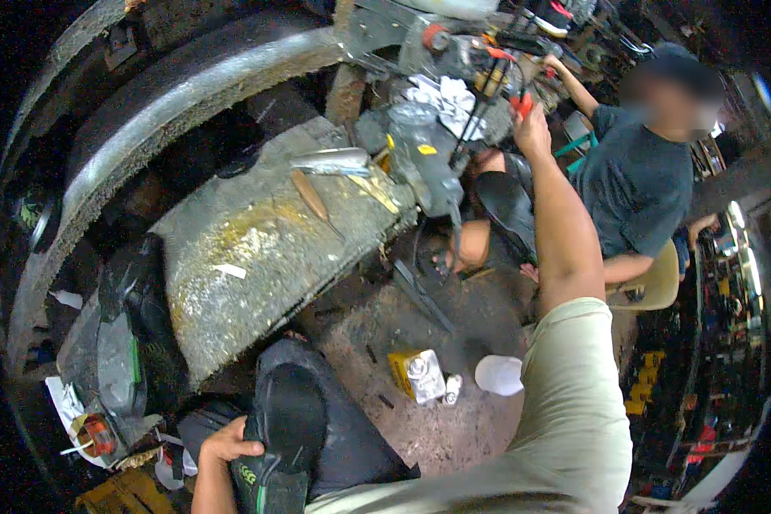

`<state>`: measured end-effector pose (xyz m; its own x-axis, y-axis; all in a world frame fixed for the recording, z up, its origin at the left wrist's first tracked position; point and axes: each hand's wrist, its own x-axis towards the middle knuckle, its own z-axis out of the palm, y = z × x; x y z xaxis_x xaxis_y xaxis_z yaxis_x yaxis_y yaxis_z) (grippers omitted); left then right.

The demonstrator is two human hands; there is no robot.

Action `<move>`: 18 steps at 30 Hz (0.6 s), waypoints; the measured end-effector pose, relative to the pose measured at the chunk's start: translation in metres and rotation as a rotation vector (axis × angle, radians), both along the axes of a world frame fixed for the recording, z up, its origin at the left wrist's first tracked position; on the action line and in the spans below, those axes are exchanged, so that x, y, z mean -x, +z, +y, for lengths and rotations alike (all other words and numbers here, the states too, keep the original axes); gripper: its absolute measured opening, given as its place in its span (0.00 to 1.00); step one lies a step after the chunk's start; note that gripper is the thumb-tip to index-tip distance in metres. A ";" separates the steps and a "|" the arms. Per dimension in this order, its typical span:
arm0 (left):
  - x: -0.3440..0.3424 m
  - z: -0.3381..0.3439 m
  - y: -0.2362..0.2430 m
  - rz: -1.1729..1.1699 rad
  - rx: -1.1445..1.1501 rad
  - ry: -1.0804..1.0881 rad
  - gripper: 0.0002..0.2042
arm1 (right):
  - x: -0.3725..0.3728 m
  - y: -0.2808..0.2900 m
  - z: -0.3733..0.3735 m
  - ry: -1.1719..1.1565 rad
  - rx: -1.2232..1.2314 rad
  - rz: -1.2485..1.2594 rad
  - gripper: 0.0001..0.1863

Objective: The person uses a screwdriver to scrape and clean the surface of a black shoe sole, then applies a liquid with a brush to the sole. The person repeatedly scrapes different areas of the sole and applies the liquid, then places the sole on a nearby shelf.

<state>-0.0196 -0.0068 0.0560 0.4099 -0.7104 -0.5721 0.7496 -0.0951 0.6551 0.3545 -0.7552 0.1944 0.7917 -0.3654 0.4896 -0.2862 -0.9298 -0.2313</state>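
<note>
Resting on my dark-trousered lap is a black slide sandal (291, 411) with green marks. My left hand (231, 441) grips its edge, the thumb lying over the top. My right arm reaches far forward, where my right hand (533, 133) is closed around a red-handled thing (521, 104). Its far end is lost among cords and clutter, so its kind is unclear. On the worn slab (240, 257) before me lie a wooden-handled awl (311, 197) and a silvery, blade-like piece (330, 160).
A seated co-worker (642, 163) is at the right, one arm stretched toward the same clutter; a black sole (505, 206) is nearby. Between us stand a yellow-and-white can (418, 375), a small white bottle (451, 390) and a white cup-like piece (499, 375). An orange pot (94, 435) sits at left.
</note>
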 end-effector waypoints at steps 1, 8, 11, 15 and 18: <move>0.000 0.000 0.002 -0.011 -0.030 0.000 0.46 | 0.012 0.011 0.003 0.056 -0.038 -0.111 0.31; 0.002 -0.005 0.007 -0.082 -0.096 -0.015 0.48 | 0.136 0.117 0.072 0.319 -0.697 -0.579 0.29; 0.016 0.008 0.001 -0.146 -0.105 0.082 0.51 | 0.239 0.149 0.119 0.683 -1.072 -0.550 0.26; 0.037 0.032 -0.015 -0.253 -0.195 0.204 0.52 | 0.364 0.159 0.183 0.827 -1.470 -0.184 0.33; 0.041 0.036 -0.021 -0.285 -0.269 0.307 0.50 | 0.445 0.111 0.255 0.576 -1.730 0.208 0.37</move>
<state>-0.0607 0.0292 0.0348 0.7441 -0.3748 -0.5531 0.5640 -0.0913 0.8207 -0.0908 -0.4998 0.3050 0.9782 0.0121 -0.2072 -0.2011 0.3029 -0.9316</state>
